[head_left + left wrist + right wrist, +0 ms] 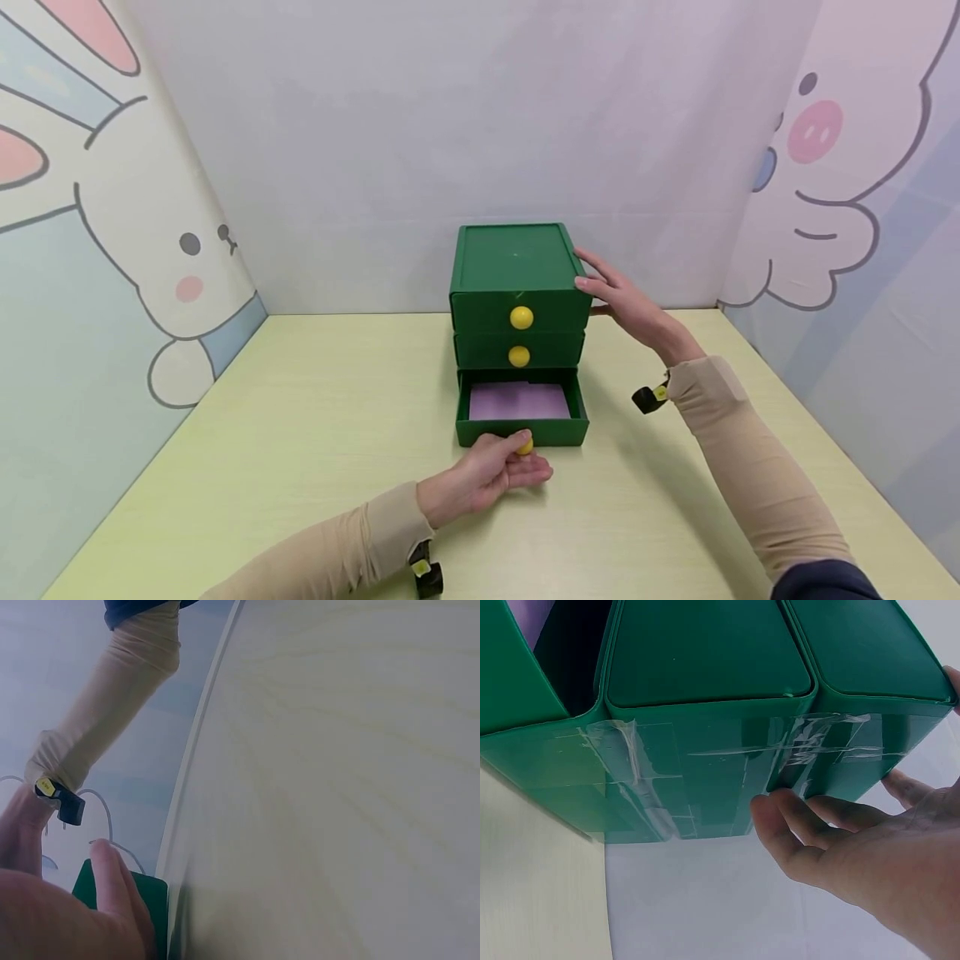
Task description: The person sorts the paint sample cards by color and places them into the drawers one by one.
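A green three-drawer cabinet [517,258] stands at the back of the table, each drawer with a round yellow knob. Its bottom drawer [562,433] is pulled out, and a flat light-purple sheet [519,403] lies inside. My left hand [491,473] pinches the bottom yellow knob [527,447] between thumb and fingers, the other fingers stretched out below it. At the upper right side of the cabinet, my right hand [626,302] rests with its fingers spread along the side wall and the top edge. The middle drawer [480,350] and the top drawer [480,312] are closed.
Clear tape [652,757] runs across the joints on the cabinet's side. The pale yellow table [300,433] meets a plain curtain [337,167] behind. Cartoon-printed panels flank both sides, a rabbit [150,250] on the left.
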`<state>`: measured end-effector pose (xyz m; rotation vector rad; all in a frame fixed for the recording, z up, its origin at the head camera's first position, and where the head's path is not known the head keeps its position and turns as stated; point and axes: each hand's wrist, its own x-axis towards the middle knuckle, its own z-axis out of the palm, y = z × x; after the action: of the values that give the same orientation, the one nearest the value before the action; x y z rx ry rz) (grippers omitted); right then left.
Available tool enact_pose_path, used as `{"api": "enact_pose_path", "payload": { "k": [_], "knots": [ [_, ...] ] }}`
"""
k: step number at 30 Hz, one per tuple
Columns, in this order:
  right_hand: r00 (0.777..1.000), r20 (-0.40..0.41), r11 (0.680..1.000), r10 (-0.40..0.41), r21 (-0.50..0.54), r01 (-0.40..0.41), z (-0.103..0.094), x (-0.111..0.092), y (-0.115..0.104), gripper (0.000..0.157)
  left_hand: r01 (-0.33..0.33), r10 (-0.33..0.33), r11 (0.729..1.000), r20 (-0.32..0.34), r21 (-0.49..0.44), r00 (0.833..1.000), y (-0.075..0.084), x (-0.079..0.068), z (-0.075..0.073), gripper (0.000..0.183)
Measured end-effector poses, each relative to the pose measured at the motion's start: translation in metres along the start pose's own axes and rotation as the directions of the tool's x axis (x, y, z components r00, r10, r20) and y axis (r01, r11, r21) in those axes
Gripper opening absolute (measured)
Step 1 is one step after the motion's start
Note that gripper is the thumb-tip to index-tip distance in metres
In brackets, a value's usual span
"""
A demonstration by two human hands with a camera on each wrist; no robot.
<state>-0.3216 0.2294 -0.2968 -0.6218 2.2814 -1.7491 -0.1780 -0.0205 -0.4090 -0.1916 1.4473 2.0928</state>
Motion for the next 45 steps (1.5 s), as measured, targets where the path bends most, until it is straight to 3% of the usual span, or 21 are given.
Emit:
{"api": "enact_pose_path", "payload": {
  "k": [20,45],
  "knots": [
    [1.0,-0.009,1.0,0.012,0.0,-0.012,0.0,0.001,-0.001,0.062,-0.052,0.051,0.998,0.01,0.022,0.999,0.008,0.018,-0.004,0.035],
    [1.0,-0.005,1.0,0.003,-0.001,-0.003,0.0,0.001,-0.002,0.063,-0.06,0.06,0.998,-0.055,0.002,0.997,0.03,0.057,-0.009,0.036]
  ]
}}
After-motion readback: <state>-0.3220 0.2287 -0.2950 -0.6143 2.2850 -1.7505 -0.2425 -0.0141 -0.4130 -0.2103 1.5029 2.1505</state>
